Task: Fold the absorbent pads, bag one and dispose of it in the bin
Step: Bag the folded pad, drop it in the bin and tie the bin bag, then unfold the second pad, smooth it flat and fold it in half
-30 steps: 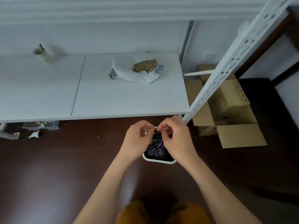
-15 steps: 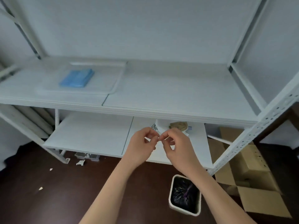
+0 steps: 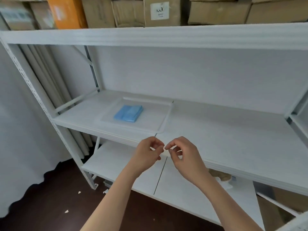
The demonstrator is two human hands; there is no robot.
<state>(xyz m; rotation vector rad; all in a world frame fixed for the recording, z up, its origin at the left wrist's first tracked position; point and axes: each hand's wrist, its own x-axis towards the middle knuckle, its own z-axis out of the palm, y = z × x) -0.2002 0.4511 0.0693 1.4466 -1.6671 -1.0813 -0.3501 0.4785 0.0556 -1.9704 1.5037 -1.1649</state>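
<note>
A: What lies on the white, matt metal shelving unit [image 3: 216, 124]?

B: On its middle shelf, at about eleven o'clock from the hands, sits a shallow clear plastic tray with rounded corners [image 3: 164, 121]. Inside it lies a stack of folded light-blue absorbent pads [image 3: 128, 113], soft-looking, squarish, with a crease down the middle.

A: And higher up?

B: At twelve o'clock, the top shelf carries brown cardboard boxes [image 3: 130, 11], one with a white label, and an orange box [image 3: 66, 12] at the left.

A: The hands?

B: Both are raised in front of the middle shelf's front edge, forearms bare. The left hand [image 3: 146, 153] and the right hand [image 3: 182, 155] face each other, fingers curled, thumb and forefinger tips nearly meeting. Whether they pinch something small between them, I cannot tell.

A: The floor?

B: Dark brown and glossy, with small white scraps [image 3: 66, 211] at eight o'clock. A white curtain [image 3: 20, 130] hangs at nine o'clock.
</note>
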